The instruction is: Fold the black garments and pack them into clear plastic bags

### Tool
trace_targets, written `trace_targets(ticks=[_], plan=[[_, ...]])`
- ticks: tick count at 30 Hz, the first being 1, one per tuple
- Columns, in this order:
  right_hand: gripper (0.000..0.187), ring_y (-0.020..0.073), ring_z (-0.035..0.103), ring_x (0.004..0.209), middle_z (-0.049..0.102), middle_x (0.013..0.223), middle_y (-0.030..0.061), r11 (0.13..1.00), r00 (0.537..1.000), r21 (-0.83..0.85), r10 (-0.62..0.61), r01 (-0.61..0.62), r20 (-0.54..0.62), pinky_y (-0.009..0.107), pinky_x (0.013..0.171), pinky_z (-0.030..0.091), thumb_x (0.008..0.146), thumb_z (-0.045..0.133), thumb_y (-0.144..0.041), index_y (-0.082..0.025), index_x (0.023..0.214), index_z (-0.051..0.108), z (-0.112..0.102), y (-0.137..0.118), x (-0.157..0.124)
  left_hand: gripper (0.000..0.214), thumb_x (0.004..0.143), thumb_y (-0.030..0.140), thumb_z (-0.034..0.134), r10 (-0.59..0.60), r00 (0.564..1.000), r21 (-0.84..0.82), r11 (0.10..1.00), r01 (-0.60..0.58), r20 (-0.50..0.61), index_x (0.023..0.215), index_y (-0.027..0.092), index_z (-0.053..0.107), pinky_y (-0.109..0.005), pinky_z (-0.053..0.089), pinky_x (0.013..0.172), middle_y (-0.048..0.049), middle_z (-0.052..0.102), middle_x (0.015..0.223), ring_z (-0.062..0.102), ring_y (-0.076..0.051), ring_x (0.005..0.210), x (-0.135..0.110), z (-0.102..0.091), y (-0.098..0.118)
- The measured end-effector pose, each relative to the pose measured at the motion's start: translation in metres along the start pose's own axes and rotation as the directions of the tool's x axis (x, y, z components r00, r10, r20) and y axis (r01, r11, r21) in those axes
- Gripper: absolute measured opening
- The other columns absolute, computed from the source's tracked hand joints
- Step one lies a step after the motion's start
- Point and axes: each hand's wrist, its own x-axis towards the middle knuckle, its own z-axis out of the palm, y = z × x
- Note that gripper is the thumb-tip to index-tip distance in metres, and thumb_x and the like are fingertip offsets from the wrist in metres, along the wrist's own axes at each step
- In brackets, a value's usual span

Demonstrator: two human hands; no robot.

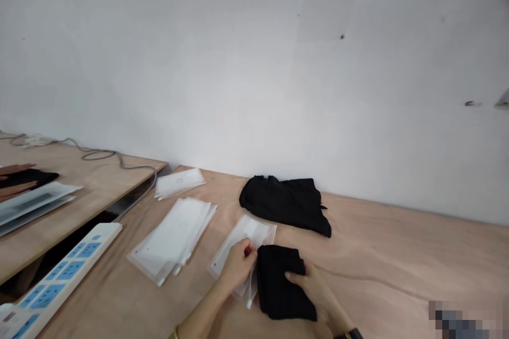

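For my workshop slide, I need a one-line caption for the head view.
Left hand pinches a clear plastic bag beside folded black cloth under the right hand on a plywood table.

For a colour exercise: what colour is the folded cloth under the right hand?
The folded cloth is black, head view.

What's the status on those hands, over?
Left hand pinching clear plastic bag. Right hand on folded black cloth, beside the bag. Stack of bags and black bundle farther off.
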Motion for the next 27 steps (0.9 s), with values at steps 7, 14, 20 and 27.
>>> trace_targets(ticks=[7,14,20,27], plan=[[0.034,0.0296,0.066,0.091,0.075,0.085,0.0044,0.973,0.986,-0.171,-0.164,0.155,-0.041,0.042,0.088,0.048,0.055,0.068,-0.02,-0.016,0.089,0.069,0.01,-0.028,0.004,0.013,0.081,0.016,0.042,0.155,0.978,0.428,0.881,-0.202,0.141,0.073,0.019,0.052,-0.024,0.03,0.059,0.0004,0.056,0.072,0.051,-0.015,0.066,-0.017,-0.012,0.033],[0.039,0.0276,0.068,0.08,0.074,0.079,0.0045,0.988,0.993,0.104,-0.112,0.116,-0.045,0.04,0.077,0.052,0.053,0.078,-0.028,-0.016,0.088,0.068,0.028,-0.018,-0.007,0.016,0.082,0.016,0.042,0.146,0.977,0.429,0.881,-0.2,0.156,0.069,0.02,0.05,-0.025,0.028,0.057,0.0001,0.057,0.068,0.052,-0.015,0.064,-0.018,-0.004,0.048],[0.041,0.0257,0.067,0.09,0.073,0.085,0.0044,0.943,0.994,0.319,-0.079,0.097,-0.071,0.037,0.084,0.05,0.058,0.077,-0.033,-0.017,0.095,0.066,0.053,-0.009,-0.013,0.017,0.084,0.017,0.04,0.136,0.982,0.405,0.896,-0.18,0.135,0.07,0.019,0.05,-0.025,0.029,0.058,-0.0006,0.058,0.07,0.053,-0.015,0.066,-0.016,0.006,0.051],[0.029,0.0224,0.066,0.08,0.069,0.07,0.0023,0.875,1.0,0.484,0.013,0.001,-0.026,0.033,0.077,0.052,0.052,0.077,-0.036,-0.019,0.07,0.062,0.072,0.0,0.0,0.019,0.087,0.018,0.04,0.205,0.963,0.32,0.913,-0.253,0.176,0.07,0.019,0.048,-0.024,0.033,0.06,0.0004,0.058,0.071,0.053,-0.014,0.068,-0.019,0.004,0.046]])
